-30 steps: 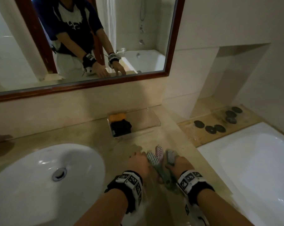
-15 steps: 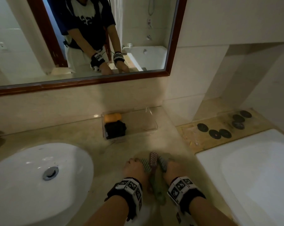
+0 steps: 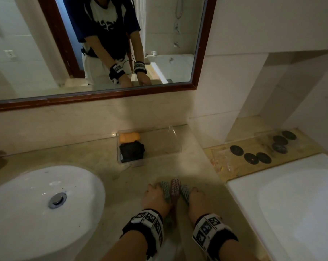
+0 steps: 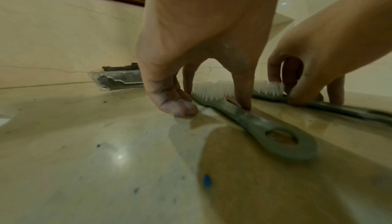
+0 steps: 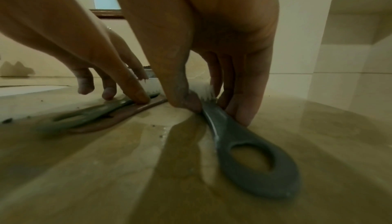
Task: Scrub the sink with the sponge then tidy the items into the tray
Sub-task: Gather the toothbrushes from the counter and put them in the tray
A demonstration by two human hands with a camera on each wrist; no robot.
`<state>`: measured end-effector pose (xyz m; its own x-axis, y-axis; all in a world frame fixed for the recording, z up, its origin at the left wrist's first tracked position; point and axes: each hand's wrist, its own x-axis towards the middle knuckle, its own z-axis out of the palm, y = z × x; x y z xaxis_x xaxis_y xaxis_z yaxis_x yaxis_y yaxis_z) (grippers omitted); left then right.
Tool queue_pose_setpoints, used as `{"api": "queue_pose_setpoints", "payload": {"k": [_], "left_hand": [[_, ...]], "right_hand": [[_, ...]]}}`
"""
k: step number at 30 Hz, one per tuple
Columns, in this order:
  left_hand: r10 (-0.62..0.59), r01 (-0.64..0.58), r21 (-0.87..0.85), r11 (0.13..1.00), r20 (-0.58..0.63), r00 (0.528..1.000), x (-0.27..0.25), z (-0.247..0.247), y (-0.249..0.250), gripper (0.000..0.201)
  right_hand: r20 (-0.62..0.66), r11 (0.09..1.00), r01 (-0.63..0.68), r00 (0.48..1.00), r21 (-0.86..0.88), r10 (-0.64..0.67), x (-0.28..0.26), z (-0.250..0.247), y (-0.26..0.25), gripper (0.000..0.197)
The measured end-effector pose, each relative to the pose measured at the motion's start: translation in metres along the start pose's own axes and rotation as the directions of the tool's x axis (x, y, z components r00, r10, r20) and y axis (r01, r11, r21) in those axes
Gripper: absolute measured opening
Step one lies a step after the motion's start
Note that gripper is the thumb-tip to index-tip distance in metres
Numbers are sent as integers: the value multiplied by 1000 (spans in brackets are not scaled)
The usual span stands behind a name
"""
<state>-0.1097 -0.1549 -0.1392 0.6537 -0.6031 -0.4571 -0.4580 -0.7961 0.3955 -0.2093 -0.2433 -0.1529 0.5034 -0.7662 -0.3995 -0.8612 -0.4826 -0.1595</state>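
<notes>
The tidying looks partly done: the orange sponge (image 3: 130, 137) and a black object (image 3: 131, 151) already sit at the left end of the clear tray (image 3: 160, 149) against the back wall, and the white sink (image 3: 37, 204) lies untouched to the left, so I judge the scrubbing finished, though the pictures cannot prove it. What is left is the three brushes (image 3: 175, 190) lying side by side on the counter (image 3: 95, 159), near its front edge. Their long axes run roughly front to back, bristle heads pointing away toward the tray, looped handles toward the person. The left hand (image 3: 155, 198) pinches the left green brush (image 4: 244, 118) at its neck, and the right hand (image 3: 196, 200) pinches the right one (image 5: 229, 130) likewise; the reddish brush (image 3: 175, 187) lies between them
</notes>
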Motion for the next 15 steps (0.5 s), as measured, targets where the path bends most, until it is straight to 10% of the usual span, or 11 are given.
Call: {"api": "queue_pose_setpoints", "payload": {"k": [15], "left_hand": [[-87, 85, 61, 995, 33, 996, 8, -12, -5, 39]], "right_hand": [[17, 994, 59, 998, -97, -57, -5, -2, -1, 47]]}}
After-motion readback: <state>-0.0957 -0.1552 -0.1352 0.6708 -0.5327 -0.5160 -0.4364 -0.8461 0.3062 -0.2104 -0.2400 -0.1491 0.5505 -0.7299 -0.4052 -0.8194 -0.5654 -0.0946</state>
